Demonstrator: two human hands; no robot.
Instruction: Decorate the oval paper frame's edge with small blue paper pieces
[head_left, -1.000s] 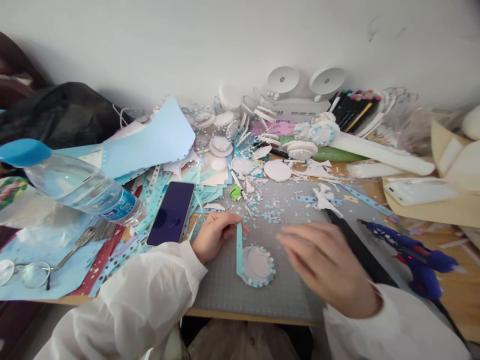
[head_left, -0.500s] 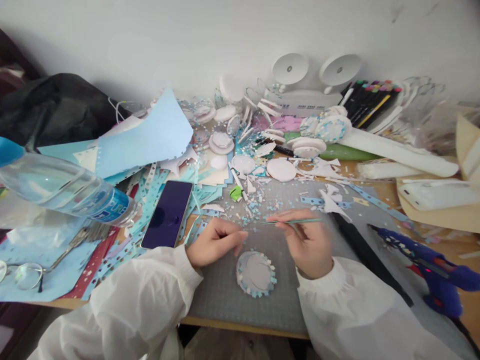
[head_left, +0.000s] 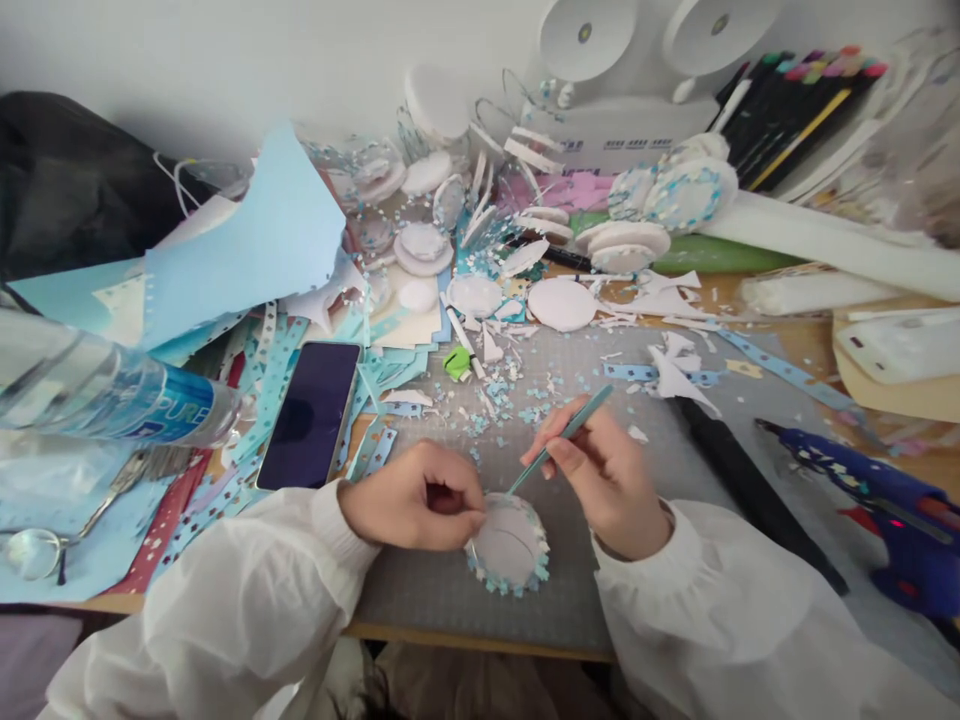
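- Right hand (head_left: 600, 475): fingers closed round a slim teal stick-like tool (head_left: 566, 435), gripped between thumb and fingers, slanting down toward the left.
- Tool's lower tip: at the upper edge of the work piece, apparently touching; exact contact too small to confirm.
- Work piece: round flat white disc (head_left: 510, 545), rim ringed with tiny pale-blue and white paper shapes. Lies flat on the grey gridded cutting mat (head_left: 570, 605), near its front edge, between the hands.
- Left hand (head_left: 420, 497): fingers curled, thumb and forefinger tips drawn together at the disc's left rim. Whether they grip the rim or a small bit: cannot tell.
- Beyond the disc: loose pale-blue paper bits (head_left: 529, 400) scattered on the mat.
- Left of left hand: dark-screened smartphone (head_left: 309, 415); farther left, clear plastic bottle with blue label (head_left: 180, 402), lying tilted.
- Right of right hand: long black bar (head_left: 757, 490), then blue glue gun (head_left: 862, 485).
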